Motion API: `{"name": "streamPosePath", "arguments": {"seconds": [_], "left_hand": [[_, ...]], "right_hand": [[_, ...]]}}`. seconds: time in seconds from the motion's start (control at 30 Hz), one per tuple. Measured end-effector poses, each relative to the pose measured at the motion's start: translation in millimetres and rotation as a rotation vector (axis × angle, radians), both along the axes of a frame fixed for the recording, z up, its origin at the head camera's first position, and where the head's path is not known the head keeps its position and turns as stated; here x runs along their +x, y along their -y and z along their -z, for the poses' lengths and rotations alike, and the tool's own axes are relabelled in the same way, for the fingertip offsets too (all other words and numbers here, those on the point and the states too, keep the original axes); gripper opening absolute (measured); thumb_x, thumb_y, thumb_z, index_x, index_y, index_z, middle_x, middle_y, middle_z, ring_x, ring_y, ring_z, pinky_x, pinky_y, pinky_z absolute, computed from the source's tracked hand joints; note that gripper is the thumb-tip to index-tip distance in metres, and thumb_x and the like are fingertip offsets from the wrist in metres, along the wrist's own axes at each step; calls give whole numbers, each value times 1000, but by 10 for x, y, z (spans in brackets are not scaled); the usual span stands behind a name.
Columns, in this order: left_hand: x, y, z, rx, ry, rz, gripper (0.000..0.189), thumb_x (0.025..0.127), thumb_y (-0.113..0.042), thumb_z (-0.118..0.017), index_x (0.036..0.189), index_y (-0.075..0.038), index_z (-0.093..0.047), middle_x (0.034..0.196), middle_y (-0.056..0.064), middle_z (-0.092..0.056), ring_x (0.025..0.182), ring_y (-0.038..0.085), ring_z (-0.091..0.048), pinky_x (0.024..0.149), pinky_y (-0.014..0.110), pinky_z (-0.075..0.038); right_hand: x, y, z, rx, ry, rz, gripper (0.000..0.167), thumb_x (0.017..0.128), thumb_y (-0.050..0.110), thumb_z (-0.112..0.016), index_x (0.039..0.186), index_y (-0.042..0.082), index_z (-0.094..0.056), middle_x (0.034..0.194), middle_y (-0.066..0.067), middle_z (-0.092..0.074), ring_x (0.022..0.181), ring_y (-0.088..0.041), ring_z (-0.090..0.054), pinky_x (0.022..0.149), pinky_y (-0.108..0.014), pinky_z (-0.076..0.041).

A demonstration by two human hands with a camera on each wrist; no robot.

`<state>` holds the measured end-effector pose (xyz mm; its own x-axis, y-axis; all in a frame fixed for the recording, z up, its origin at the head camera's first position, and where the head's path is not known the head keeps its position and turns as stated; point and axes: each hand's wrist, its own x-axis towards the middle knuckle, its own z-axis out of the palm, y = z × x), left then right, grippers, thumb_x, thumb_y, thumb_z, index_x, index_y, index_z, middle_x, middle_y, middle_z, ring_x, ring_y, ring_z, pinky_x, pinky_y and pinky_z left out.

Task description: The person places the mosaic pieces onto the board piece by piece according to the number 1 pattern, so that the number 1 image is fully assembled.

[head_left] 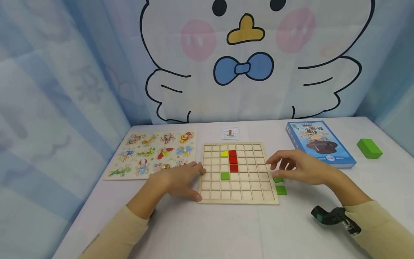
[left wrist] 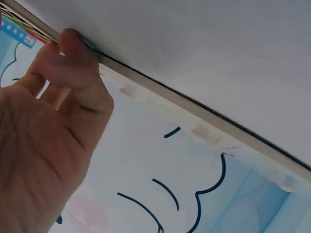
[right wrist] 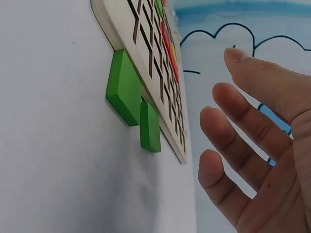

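"Grid board (head_left: 244,184) in the middle of the table (head_left: 242,230), right?"

"Yes, and the left hand (head_left: 178,181) rests against its left edge, fingers spread, thumb at the near corner and a fingertip farther up that side."

"What about the right hand (head_left: 299,167)?"

"Held just beside the board's right edge, fingers apart and loosely bent, with nothing between them. Two green tiles (right wrist: 125,87) lie below it on the table, one after the other along that edge; the right wrist view shows a gap between them and the fingertips."

"What sits on the board?"

"Three red squares (head_left: 233,160) in one column. Just left of the farthest one is a yellow triangle (head_left: 225,154). A green square (head_left: 225,176) lies one row nearer than the last red, one column to the left."

"And past the board?"

"A small card (head_left: 230,133) printed with a grid and a coloured figure, its details too small to read."

"Anything else around?"

"An insect puzzle (head_left: 154,158) on the left, partly covered by the left hand. On the right, a blue box (head_left: 320,144) lies flat, with a green block (head_left: 369,148) farther right. A curtain (head_left: 258,97) with a big cartoon figure hangs behind."
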<state>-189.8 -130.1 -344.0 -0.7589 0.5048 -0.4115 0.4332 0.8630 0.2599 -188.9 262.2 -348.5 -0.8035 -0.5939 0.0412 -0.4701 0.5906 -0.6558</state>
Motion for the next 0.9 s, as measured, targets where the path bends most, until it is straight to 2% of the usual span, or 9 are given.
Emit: {"name": "streamPosePath", "arguments": {"seconds": [0.17,0.27,0.43,0.63,0.73,0.9], "left_hand": [[32,-57,-41,-71,-92,-24,78,76,-55,-87,142,-28,-54,149,-6,-53,132,25,-46,107,53,-45],[44,-73,-57,-94,-118,-45,75,73,-56,-88,138,-32,-57,146,-10,-55,127,26,-43,100,58,-46],[37,-82,-60,-93,-112,-41,74,74,-55,-88,137,-31,-58,146,-8,-53,127,26,-42,93,57,-50],[16,-93,-66,-74,-110,-31,73,72,-54,-90,134,-29,-59,145,-6,-54,127,26,-43,93,54,-52],[12,-93,-67,-76,-112,-38,73,72,-54,-90,134,-30,-60,146,-7,-53,128,26,-43,94,56,-51],[14,-92,-55,-85,-106,-57,75,72,-55,-90,135,-32,-59,149,-7,-52,130,26,-42,97,62,-48]], "right_hand": [[16,-86,-15,-14,-19,16,30,95,25,-76,124,16,-70,105,4,-69,86,-12,-64,75,-27,-56],[32,-131,1,-23,-36,30,30,95,23,-77,123,16,-70,105,4,-69,86,-12,-64,74,-27,-57],[58,-226,35,-26,-44,49,29,95,20,-76,122,16,-70,105,4,-68,84,-11,-64,72,-27,-56],[50,-333,88,-20,-57,67,29,95,19,-76,123,17,-70,105,6,-69,83,-10,-64,72,-26,-56],[39,-371,117,-15,-65,69,30,94,19,-77,123,16,-70,105,7,-70,82,-10,-65,72,-26,-56],[9,-386,171,-17,-30,71,31,92,22,-79,122,18,-71,106,5,-70,82,-11,-66,74,-27,-57]]}}
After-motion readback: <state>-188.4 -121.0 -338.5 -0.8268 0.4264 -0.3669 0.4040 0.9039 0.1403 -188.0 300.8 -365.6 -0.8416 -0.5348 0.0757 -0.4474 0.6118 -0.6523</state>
